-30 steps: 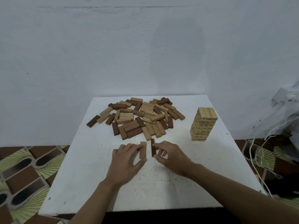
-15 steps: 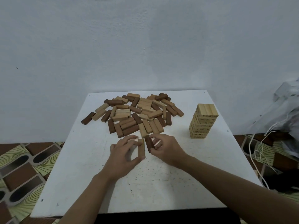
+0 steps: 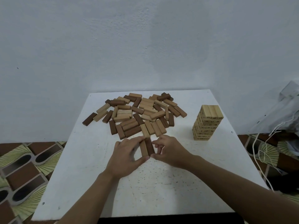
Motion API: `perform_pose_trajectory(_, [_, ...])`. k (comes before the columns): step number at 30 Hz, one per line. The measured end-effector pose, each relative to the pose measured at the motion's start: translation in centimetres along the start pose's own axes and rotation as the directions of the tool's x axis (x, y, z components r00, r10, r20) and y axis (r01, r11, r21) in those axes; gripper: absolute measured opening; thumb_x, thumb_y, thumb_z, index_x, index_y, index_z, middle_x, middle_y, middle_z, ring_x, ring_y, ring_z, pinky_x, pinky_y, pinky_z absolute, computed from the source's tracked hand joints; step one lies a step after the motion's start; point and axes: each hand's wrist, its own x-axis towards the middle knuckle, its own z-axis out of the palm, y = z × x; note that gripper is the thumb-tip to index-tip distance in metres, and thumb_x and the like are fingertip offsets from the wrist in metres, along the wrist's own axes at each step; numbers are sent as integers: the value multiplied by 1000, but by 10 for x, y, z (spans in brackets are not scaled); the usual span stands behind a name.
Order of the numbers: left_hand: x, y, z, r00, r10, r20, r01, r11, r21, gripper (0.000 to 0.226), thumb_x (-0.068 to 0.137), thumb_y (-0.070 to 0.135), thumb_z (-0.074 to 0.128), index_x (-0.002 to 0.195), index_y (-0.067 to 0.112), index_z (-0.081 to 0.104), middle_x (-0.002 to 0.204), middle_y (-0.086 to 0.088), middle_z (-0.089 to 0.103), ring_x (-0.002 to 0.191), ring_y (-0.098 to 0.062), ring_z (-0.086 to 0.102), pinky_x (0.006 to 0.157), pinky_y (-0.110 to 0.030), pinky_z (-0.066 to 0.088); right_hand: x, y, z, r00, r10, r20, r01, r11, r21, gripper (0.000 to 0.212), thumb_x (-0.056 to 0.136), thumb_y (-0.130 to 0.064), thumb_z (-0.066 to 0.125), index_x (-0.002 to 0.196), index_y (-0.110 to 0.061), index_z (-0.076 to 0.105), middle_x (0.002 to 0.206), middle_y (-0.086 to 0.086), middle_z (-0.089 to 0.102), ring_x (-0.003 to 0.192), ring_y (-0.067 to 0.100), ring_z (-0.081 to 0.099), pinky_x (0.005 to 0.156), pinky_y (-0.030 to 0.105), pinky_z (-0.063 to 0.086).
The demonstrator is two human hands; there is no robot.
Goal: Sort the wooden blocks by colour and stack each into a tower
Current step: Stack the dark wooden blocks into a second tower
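At the table [image 3: 90, 178] centre, the left hand [image 3: 126, 157] curls round a tan block [image 3: 143, 148], fingers on its far end, thumb at the near end. The right hand [image 3: 169, 151] pinches a dark block [image 3: 149, 145] touching the tan one's 3 o'clock side. The pile [image 3: 137, 113] lies at 12 o'clock and the tower [image 3: 207, 122] stands at 2 o'clock.
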Motion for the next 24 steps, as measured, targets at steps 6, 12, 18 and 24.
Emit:
perform_pose_trajectory(6, [1, -1, 2, 1000, -24, 4, 24, 1000, -3, 76, 81, 78, 61, 145, 44, 40, 133, 21, 58, 119, -5, 49, 106, -42, 36, 1, 0, -2, 997, 65, 39, -67, 996, 58, 51, 80, -28, 84, 126, -13, 68, 99, -2, 67, 69, 6, 62, 71, 18, 54])
perform_pose_trajectory(12, [1, -1, 0, 999, -29, 17, 30, 999, -16, 78, 77, 80, 61, 142, 42, 44, 133, 22, 57, 120, -5, 49, 105, -37, 34, 1, 0, 3, 995, 95, 28, -96, 994, 48, 44, 80, -34, 83, 117, -14, 71, 95, -6, 62, 69, 8, 59, 66, 13, 50])
perform_pose_trajectory(18, [4, -1, -3, 999, -20, 31, 21, 998, -51, 74, 76, 66, 76, 137, 45, 43, 125, 33, 50, 114, 3, 45, 101, -33, 30, -1, 2, 3, 995, 83, 58, -85, 996, 33, 44, 76, -39, 85, 112, -16, 73, 91, -10, 60, 69, 10, 59, 63, 16, 54])
perform_pose_trajectory(24, [3, 0, -3, 1000, -23, 1, 23, 996, -91, 73, 70, 52, 84, 130, 48, 42, 115, 33, 53, 109, 11, 46, 95, -34, 35, 16, 1, -14, 999, 28, 25, -29, 997, 71, 22, 93, -18, 68, 114, -14, 72, 97, -10, 66, 78, 5, 62, 74, 20, 52])
